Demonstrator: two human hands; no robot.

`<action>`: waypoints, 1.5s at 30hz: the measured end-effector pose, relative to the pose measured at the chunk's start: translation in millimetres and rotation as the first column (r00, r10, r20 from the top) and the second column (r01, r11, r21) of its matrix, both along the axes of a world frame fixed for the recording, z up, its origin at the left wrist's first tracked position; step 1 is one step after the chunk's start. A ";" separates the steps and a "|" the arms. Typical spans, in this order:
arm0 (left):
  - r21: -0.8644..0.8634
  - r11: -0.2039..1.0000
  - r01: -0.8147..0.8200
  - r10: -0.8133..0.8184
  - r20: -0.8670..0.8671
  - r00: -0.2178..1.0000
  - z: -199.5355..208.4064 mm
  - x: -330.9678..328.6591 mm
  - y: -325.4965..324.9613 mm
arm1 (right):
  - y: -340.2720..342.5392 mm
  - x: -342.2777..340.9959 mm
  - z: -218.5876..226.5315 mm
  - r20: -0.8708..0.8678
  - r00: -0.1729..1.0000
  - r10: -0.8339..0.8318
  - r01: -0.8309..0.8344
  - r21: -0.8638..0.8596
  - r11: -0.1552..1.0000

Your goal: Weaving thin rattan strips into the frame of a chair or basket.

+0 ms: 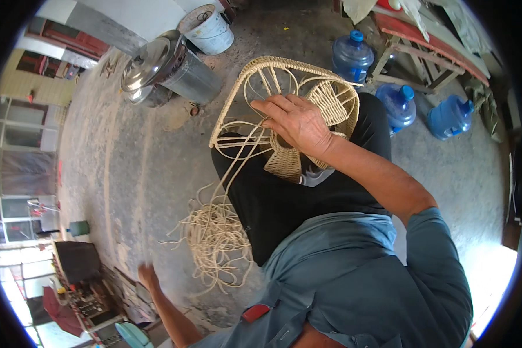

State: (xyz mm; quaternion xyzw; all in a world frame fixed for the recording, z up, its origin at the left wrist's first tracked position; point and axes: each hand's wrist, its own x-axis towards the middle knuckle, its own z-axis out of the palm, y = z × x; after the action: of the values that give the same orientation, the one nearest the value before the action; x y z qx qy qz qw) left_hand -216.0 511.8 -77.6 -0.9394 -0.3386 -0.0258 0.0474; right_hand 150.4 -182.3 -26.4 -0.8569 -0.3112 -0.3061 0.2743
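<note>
A pale woven basket-like piece with a cord-wrapped rim and open looped spokes rests on my lap, over dark trousers. My right hand lies across its middle, back upward, with bent fingers closed over the weave near the loops. Its palm and part of the weaving beneath are hidden. Loose strands of cord run from beside those fingers down past my knee. On the floor to the left of my legs is a tangled pile of the same cord. Far out at lower left, my left hand is raised, its fingers smeared by motion.
Blue water jugs stand at the right, near a red-topped wooden bench. A grey bin, a shiny metal lid and a white bucket are at the far left. A cluttered low table stands beyond my left hand.
</note>
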 end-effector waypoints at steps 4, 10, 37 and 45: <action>-0.565 0.633 0.530 -0.224 0.522 0.823 32.2 198.3 -306.1 | 1.7 -0.5 2.2 -0.019 1.000 0.007 -0.008 -0.079 0.997; -0.244 0.517 0.821 -0.576 0.610 0.544 47.6 271.2 -456.3 | -0.1 3.2 10.5 -0.085 0.995 0.061 -0.068 -0.075 0.995; -0.398 0.900 -0.177 0.379 0.516 0.768 35.5 107.5 15.8 | 7.8 12.4 2.9 -0.100 0.995 -0.005 -0.010 -0.154 0.988; -0.483 0.822 0.303 -0.032 0.492 0.870 4.0 191.5 -207.4 | 20.1 11.9 -0.1 0.009 0.993 -0.118 0.118 -0.180 0.977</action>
State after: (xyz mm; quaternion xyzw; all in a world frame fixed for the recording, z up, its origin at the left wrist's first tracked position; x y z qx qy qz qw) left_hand -24.5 304.4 -73.6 -0.9061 -0.2464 -0.1557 -0.3066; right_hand 162.3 -162.2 -26.5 -0.8954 -0.2859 -0.2917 0.1774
